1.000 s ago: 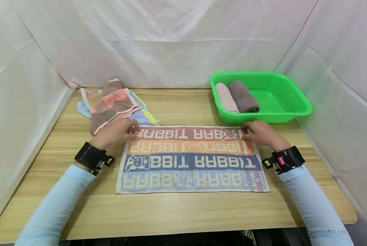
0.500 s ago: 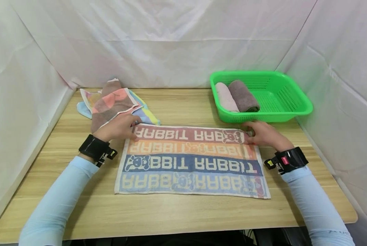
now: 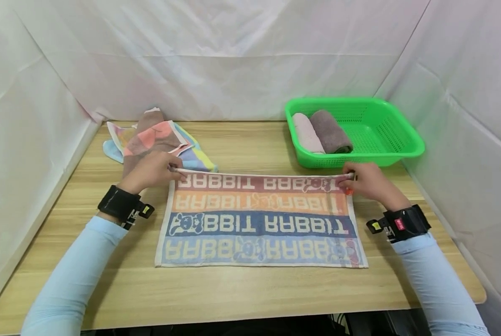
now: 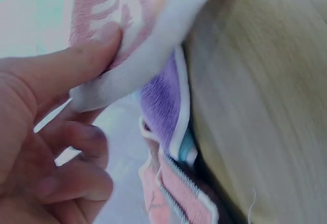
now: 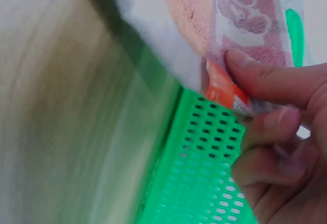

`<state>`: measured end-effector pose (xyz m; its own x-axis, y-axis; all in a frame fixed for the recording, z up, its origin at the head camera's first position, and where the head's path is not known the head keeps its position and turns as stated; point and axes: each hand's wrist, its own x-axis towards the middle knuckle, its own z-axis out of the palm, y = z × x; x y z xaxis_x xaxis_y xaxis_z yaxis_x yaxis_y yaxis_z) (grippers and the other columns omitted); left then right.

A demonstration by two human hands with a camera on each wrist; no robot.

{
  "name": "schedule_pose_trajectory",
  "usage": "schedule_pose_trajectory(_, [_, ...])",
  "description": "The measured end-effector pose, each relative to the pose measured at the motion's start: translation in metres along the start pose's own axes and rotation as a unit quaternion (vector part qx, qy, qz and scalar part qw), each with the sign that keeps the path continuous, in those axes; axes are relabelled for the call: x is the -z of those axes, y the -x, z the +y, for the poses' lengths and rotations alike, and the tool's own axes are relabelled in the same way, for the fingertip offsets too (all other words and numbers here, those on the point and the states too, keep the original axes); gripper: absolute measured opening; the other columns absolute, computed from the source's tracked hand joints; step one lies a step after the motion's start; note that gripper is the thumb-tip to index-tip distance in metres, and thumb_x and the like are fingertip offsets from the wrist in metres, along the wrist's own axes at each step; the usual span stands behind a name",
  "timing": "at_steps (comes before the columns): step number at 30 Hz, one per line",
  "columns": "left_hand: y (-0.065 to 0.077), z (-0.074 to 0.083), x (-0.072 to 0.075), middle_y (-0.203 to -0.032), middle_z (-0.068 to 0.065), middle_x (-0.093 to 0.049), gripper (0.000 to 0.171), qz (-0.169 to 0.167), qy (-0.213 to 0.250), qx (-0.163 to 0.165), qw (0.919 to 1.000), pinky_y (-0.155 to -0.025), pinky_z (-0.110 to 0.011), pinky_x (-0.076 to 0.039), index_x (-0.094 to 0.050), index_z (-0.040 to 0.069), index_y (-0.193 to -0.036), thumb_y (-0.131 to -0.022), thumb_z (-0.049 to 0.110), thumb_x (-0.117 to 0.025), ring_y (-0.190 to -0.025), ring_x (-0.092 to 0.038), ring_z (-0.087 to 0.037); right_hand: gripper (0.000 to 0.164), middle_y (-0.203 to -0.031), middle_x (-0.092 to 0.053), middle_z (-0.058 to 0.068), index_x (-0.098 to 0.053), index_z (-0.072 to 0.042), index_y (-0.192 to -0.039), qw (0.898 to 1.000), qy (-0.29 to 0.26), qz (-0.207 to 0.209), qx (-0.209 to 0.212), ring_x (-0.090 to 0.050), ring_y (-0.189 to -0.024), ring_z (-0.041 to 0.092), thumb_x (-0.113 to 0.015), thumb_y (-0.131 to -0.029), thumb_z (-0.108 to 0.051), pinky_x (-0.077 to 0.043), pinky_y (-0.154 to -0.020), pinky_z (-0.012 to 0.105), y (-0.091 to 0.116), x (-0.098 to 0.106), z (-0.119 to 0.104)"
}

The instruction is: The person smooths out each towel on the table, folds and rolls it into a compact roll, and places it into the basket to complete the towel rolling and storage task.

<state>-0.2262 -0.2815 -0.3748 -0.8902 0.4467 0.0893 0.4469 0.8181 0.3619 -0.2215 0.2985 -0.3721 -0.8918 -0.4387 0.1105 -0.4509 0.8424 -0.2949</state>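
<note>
A striped towel [image 3: 259, 221] with mirrored lettering in red, orange, dark blue and light blue bands lies spread before me, its far edge lifted off the table. My left hand [image 3: 151, 171] pinches the far left corner; in the left wrist view the thumb [image 4: 76, 63] presses on the red band by the white hem. At the far right corner my right hand [image 3: 370, 184] pinches the cloth between thumb and fingers. An orange tag [image 5: 220, 85] sticks out beside the right thumb in the right wrist view. The towel's near edge rests on the table.
A green basket [image 3: 385, 157] at the back right holds a pale rolled towel [image 3: 307, 134] and a grey-brown rolled towel [image 3: 331, 133]. Several crumpled colourful towels [image 3: 158, 137] lie at the back left, just beyond my left hand. White cloth walls [image 3: 233, 60] enclose the wooden table [image 3: 250, 291].
Both hands have taken hold of the towel's far corners and raised that edge, pulling it taut. My right hand has shifted slightly to the right, my left hand slightly away from me.
</note>
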Motion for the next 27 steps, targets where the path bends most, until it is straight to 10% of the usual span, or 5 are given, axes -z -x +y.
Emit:
schedule_pose_trajectory(6, [0.004,0.004,0.016,-0.096,-0.010,-0.076,0.006,0.104,0.011,0.005,0.9945,-0.062,-0.027,-0.045,-0.075,0.009,-0.085,-0.086,0.010,-0.081,-0.066,-0.059,-0.016,0.016,-0.078,-0.073,0.015,-0.065,-0.004,-0.088,0.988,-0.026,0.149,0.012,-0.059,-0.065,0.003,-0.076,-0.083,0.006,-0.045,-0.057,0.016,0.005,0.014,-0.007])
schedule_pose_trajectory(13, [0.010,0.017,0.026,-0.069,-0.006,-0.056,0.019,0.225,-0.005,-0.022,0.9740,-0.063,-0.026,-0.032,-0.057,0.008,-0.073,-0.080,0.001,-0.074,-0.064,-0.048,-0.017,0.016,-0.092,-0.075,0.017,-0.070,0.002,-0.090,0.959,-0.055,0.274,0.047,-0.049,-0.086,-0.028,-0.074,-0.079,0.014,-0.041,-0.078,-0.003,0.007,0.017,-0.012])
schedule_pose_trajectory(20, [0.036,0.025,0.009,-0.065,0.005,-0.053,0.036,0.157,-0.017,-0.092,0.9831,-0.059,-0.024,-0.034,-0.049,0.017,-0.065,-0.069,-0.006,-0.077,-0.063,-0.044,-0.010,0.020,-0.097,-0.077,0.012,-0.072,-0.003,-0.083,0.977,-0.066,0.194,0.059,-0.065,-0.090,-0.001,-0.078,-0.074,0.014,-0.045,-0.083,-0.002,0.032,0.002,-0.002])
schedule_pose_trajectory(27, [0.061,0.029,-0.012,-0.080,0.007,-0.068,0.038,0.085,-0.016,-0.118,0.9892,-0.069,-0.026,-0.041,-0.043,0.017,-0.061,-0.065,-0.008,-0.072,-0.079,-0.061,-0.011,0.028,-0.098,-0.078,0.008,-0.073,-0.014,-0.083,0.990,-0.085,0.098,0.052,-0.065,-0.091,-0.003,-0.082,-0.072,0.010,-0.048,-0.083,0.003,0.052,-0.009,0.008])
